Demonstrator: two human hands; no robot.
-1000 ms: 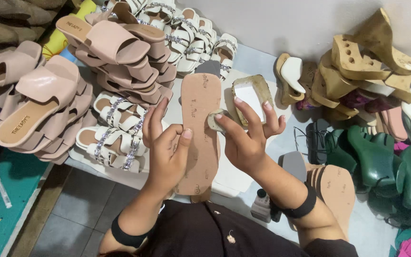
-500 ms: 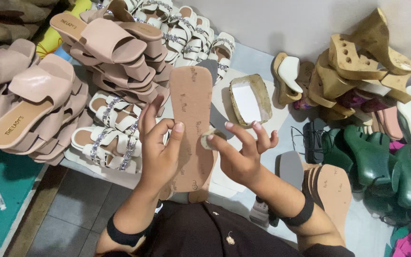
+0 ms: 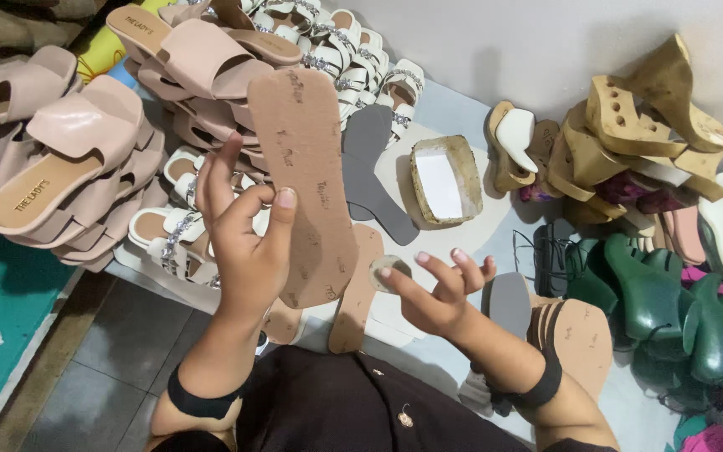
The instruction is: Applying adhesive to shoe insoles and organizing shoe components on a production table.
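My left hand [image 3: 240, 230] holds a flat brown shoe insole [image 3: 307, 180] upright by its lower edge, thumb across its face. Just right of the insole's lower end, my right hand [image 3: 437, 289] pinches a small round tan pad [image 3: 389, 270] between thumb and forefinger, the other fingers spread. The pad sits close to the insole's lower right edge without clearly touching it. Another brown insole [image 3: 355, 293] lies flat beneath them.
Pink slide sandals [image 3: 69, 163] are stacked at left, white jewelled sandals [image 3: 340, 42] behind. A grey insole [image 3: 370, 167] and a shallow box [image 3: 445, 177] lie in the middle. Wooden wedge heels [image 3: 654, 117] and green heels [image 3: 671, 301] crowd the right. A teal mat [image 3: 2, 335] lies lower left.
My right hand has come off the insole and dropped lower right with the small pad. My left hand has raised the insole higher. The view has shifted.
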